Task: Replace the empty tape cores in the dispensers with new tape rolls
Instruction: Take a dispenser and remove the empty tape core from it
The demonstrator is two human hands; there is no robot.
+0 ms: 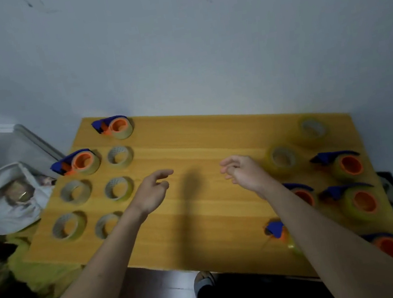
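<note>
Both hands hang over the bare middle of the yellow wooden table (201, 219), holding nothing. The left hand (152, 193) has a loose grip, fingers relaxed and slightly bent, pointing toward 1 o'clock. The right hand (242, 170) has fingers curled softly toward the thumb, yet nothing lies between them.

The things look sorted by stage. At 9 o'clock lie five thin rolls (119, 188) flat on the table in two columns; they appear nearly used up, probably the removed cores set aside. Beyond them, at 10 to 11 o'clock, stand two blue-and-orange dispensers (82, 162), seemingly still waiting. At 2 o'clock lie two thick fresh tape rolls (282, 159), blurred, close to the right hand. At 3 to 5 o'clock sit several dispensers (348, 164) with thick rolls, probably already refilled; the right forearm hides some.

The middle is likely kept free as a working spot. A white bag (1, 201) sits off the table's left edge.
</note>
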